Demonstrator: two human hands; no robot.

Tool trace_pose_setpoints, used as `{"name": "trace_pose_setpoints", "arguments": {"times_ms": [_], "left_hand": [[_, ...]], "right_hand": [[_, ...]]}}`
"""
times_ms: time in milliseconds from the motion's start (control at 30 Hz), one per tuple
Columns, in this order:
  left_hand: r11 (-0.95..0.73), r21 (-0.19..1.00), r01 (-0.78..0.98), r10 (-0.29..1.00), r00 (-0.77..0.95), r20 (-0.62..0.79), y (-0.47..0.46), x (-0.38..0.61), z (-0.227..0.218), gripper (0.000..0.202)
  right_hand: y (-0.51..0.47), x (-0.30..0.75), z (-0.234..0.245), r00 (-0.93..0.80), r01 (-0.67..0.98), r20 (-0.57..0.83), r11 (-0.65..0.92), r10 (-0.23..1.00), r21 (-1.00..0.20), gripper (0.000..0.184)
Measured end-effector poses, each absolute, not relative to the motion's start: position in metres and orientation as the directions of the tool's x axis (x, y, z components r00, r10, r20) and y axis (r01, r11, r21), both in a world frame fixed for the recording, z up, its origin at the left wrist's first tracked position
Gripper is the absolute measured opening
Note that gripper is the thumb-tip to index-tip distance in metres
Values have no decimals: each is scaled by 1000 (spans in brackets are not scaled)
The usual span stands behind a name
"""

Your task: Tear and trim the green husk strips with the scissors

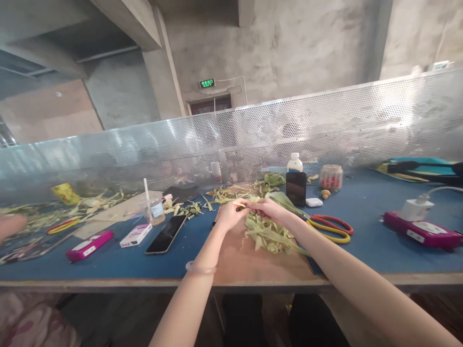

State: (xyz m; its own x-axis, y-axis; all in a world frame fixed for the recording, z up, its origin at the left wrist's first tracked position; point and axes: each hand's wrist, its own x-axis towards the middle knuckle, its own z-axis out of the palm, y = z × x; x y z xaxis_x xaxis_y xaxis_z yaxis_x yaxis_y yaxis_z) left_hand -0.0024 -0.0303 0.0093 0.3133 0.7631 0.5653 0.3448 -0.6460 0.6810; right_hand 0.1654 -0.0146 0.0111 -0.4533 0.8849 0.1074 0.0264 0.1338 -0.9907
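Note:
My left hand (230, 215) and my right hand (268, 209) meet over a brown board (249, 265) on the blue table (361, 241). Both hands pinch a thin pale green leaf strip (246, 204) stretched between them. My left wrist carries a clear bangle (200, 268). Just below my right hand lies a heap of green leaf strips (270, 233). More strips (231, 193) lie scattered beyond the hands.
Red and yellow scissors (331, 226) lie right of the heap. A dark phone (296, 188) stands upright near a white bottle (294, 163) and a jar (331, 177). Another phone (166, 233), a cup with a straw (155, 210) and pink boxes (89, 245) lie left. A perforated metal screen (325, 130) runs behind. Another person's hand (10, 225) shows at far left.

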Motion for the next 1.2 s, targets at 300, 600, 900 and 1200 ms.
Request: {"name": "trace_pose_setpoints", "arguments": {"times_ms": [300,600,900,1200], "left_hand": [[-534,797,283,846,176,504,-26,-10,7,32],[-513,855,73,856,122,503,-20,-9,5,33],[-478,871,-111,865,110,489,-22,-6,5,26],[-393,915,-94,875,267,403,-30,-7,8,24]], "right_hand": [[-10,158,11,-463,13,258,297,848,-955,23],[-23,150,24,-446,21,310,356,840,-934,23],[-17,166,19,-443,134,370,469,816,-873,29],[-10,167,14,-461,290,533,689,709,-664,20]]}}
